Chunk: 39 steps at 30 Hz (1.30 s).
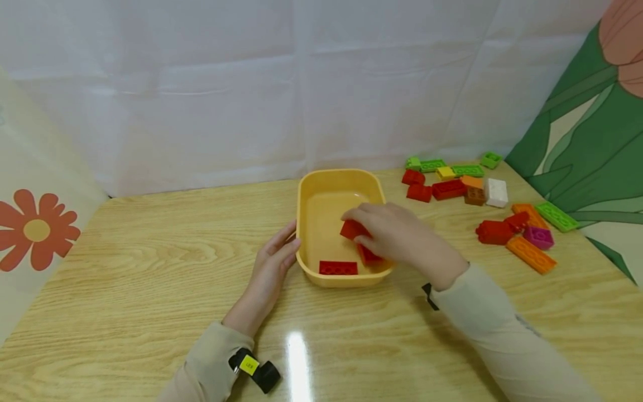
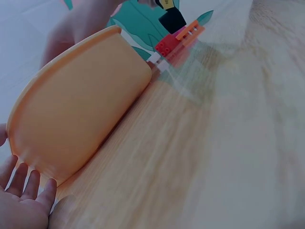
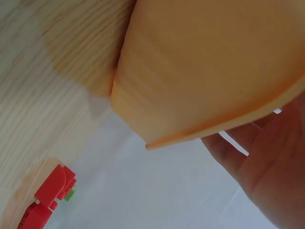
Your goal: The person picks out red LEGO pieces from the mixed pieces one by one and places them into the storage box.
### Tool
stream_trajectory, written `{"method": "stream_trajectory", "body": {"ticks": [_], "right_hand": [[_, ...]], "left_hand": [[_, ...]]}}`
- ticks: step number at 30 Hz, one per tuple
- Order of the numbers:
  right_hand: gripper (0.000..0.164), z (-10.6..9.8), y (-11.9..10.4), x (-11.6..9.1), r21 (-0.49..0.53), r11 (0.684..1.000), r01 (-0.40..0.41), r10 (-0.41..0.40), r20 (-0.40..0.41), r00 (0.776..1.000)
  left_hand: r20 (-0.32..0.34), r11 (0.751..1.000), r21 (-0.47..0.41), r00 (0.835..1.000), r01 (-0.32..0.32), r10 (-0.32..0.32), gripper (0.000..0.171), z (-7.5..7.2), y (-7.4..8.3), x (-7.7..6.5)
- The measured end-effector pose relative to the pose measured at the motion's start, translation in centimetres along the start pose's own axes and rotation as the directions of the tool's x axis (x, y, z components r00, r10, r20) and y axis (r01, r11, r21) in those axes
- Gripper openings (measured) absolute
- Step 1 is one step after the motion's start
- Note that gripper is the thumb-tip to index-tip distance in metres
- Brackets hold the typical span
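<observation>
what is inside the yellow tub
Inside the tub, a red brick lies at the near end, with another red brick beside it, partly covered. The right hand holds a third red brick over the tub. Anything beneath that hand is hidden.

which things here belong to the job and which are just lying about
Part of the job, it seems:
yellow bin, touched by the left hand
red brick held by the right hand
long red brick lying in the bin

Lying about, though possibly wanted later:
purple brick
white brick
nearest orange brick
</observation>
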State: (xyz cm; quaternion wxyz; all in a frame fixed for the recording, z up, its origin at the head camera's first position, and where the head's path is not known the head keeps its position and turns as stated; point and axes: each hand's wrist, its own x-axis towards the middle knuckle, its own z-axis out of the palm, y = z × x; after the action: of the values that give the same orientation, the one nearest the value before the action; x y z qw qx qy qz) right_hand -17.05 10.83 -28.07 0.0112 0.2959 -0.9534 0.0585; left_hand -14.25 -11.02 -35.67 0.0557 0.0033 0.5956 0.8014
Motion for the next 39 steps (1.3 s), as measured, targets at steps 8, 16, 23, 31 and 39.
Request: {"method": "stream_trajectory", "body": {"ticks": [8, 16, 23, 31, 39], "right_hand": [[0.041, 0.6, -0.2, 0.1, -0.004, 1.0, 0.017, -0.017, -0.004, 1.0], [0.041, 0.6, -0.4, 0.1, -0.008, 1.0, 0.026, -0.026, 0.0, 1.0], [0.041, 0.9, -0.9, 0.2, -0.011, 1.0, 0.029, -0.029, 0.023, 0.999], [0.041, 1.0, -1.1, 0.1, -0.014, 0.999, 0.049, -0.049, 0.02, 0.999], [0.041, 1.4, -1.7, 0.0, -0.026, 0.997, 0.074, -0.073, 0.043, 0.996]], "left_hand": [[0.004, 1.0, -0.003, 1.0, 0.007, -0.007, 0.049, -0.1, -0.1, 0.2], [0.0, 1.0, -0.009, 1.0, -0.001, 0.001, 0.05, -0.1, -0.1, 0.1], [-0.003, 1.0, -0.009, 1.0, -0.001, 0.001, 0.05, 0.0, -0.2, 0.1], [-0.001, 1.0, -0.013, 1.0, -0.007, 0.007, 0.05, -0.1, -0.3, 0.2], [0.003, 1.0, -0.01, 1.0, -0.009, 0.009, 0.05, -0.1, -0.2, 0.1]]}}
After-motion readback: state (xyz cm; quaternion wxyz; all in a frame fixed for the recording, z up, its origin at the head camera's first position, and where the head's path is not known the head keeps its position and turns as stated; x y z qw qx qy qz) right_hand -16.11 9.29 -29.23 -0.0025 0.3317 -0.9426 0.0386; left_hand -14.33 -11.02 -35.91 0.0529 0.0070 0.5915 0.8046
